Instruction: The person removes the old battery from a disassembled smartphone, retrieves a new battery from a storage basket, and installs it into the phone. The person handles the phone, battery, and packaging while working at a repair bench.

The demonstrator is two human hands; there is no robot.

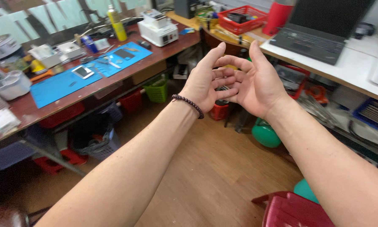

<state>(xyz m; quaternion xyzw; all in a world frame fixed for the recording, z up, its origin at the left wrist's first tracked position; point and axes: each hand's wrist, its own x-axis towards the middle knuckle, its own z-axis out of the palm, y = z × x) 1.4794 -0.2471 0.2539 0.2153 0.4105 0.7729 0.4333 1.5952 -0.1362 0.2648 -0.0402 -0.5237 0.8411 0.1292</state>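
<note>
I see both hands up over the floor, empty: left hand (206, 82) w/ bead bracelet (189, 105), fingers interlaced w/ right hand (260, 82). Blue mat (58, 86) on table (25, 111) far left.

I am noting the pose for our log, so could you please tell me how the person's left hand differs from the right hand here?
The left hand wears a dark bead bracelet at the wrist; the right hand has a bare wrist. The left hand shows its back to the camera, while the right hand turns its palm toward the left one. Both are raised in mid-air above the wooden floor, open, holding nothing, with their fingers meeting between them.
</note>
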